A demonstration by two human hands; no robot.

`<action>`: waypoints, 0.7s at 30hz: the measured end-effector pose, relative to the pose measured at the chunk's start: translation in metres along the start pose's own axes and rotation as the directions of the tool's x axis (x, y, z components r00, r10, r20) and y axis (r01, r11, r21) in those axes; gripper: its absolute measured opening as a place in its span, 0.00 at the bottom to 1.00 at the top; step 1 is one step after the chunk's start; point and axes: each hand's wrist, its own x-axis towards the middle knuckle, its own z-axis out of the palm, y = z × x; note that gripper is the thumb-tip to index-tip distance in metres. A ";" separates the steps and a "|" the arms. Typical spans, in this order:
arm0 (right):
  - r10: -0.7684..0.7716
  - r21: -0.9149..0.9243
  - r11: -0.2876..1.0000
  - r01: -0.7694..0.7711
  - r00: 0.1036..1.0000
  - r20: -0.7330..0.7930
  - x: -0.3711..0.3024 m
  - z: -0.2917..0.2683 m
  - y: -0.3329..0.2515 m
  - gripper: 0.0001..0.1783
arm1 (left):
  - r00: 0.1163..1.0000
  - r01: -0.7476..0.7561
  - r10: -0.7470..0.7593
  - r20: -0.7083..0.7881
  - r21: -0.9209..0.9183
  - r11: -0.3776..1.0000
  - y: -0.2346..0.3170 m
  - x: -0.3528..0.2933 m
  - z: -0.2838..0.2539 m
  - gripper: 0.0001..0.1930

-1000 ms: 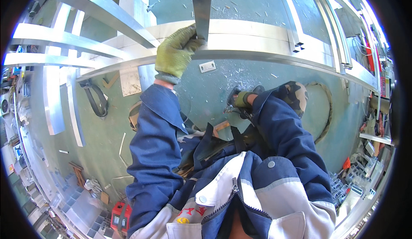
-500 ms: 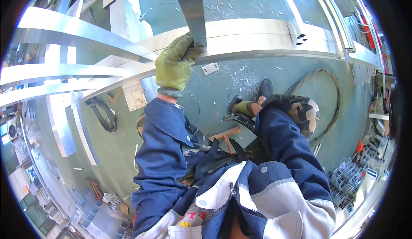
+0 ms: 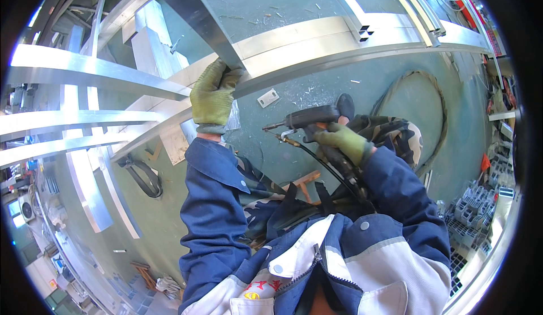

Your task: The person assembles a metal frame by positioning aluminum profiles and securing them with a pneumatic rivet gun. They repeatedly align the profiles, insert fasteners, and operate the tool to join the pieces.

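In a green-yellow work glove, my left hand (image 3: 213,95) is closed around the near end of a flat metal bar (image 3: 195,18). That end meets a long silvery metal beam (image 3: 317,57) running left to right. My right hand (image 3: 346,142), gloved alike, is wrapped around a black pistol-shaped tool (image 3: 311,116), held in front of my body, apart from the beam. The tool has a thin metal tip pointing left and a small hook below; a black hose (image 3: 322,160) runs from it toward me. Its exact kind is unclear.
A small slotted metal plate (image 3: 268,98) and scattered shavings lie on the green floor beyond the tool. Several metal bars (image 3: 96,74) cross at the left. A looped cable (image 3: 444,128) lies at the right, near stacked metal profiles (image 3: 481,210). A wooden piece (image 3: 305,184) stands between my knees.
My right hand has risen from low beside my foot, bringing the black tool up and toward the left. My left hand still grips the bar; the whole view has shifted and turned slightly.
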 end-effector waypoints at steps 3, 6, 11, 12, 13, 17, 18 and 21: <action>0.011 0.103 0.995 -0.003 0.997 -0.075 -0.057 0.004 -0.026 0.24 | 0.999 -0.045 0.046 -0.008 0.107 0.993 0.004 -0.004 -0.006 0.19; -0.083 0.132 0.985 0.114 0.972 -0.220 -0.112 0.019 -0.061 0.23 | 0.999 -0.037 0.039 -0.029 0.066 0.997 -0.005 -0.003 -0.007 0.18; -0.340 0.116 0.924 0.364 0.922 -0.183 -0.149 0.022 -0.086 0.25 | 0.998 -0.053 0.054 -0.028 0.043 0.998 -0.008 0.000 -0.002 0.16; -0.345 0.065 0.931 0.359 0.924 -0.167 -0.147 0.020 -0.092 0.26 | 0.997 -0.066 0.067 -0.027 0.045 0.997 -0.009 0.000 -0.003 0.15; -0.348 0.014 0.935 0.354 0.925 -0.150 -0.145 0.018 -0.098 0.26 | 0.996 -0.079 0.080 -0.026 0.047 0.996 -0.009 0.000 -0.005 0.15; -0.357 -0.078 0.934 0.350 0.927 -0.116 -0.124 0.017 -0.113 0.30 | 0.996 -0.079 0.081 -0.032 0.063 0.995 -0.007 -0.001 -0.005 0.14; -0.342 -0.097 0.938 0.333 0.933 -0.111 -0.119 0.018 -0.117 0.31 | 0.996 -0.086 0.088 -0.031 0.078 0.993 -0.007 0.000 -0.005 0.14; -0.359 -0.163 0.924 0.347 0.932 -0.049 -0.111 0.023 -0.133 0.32 | 0.997 -0.064 0.067 -0.045 0.074 0.995 -0.006 -0.002 -0.004 0.14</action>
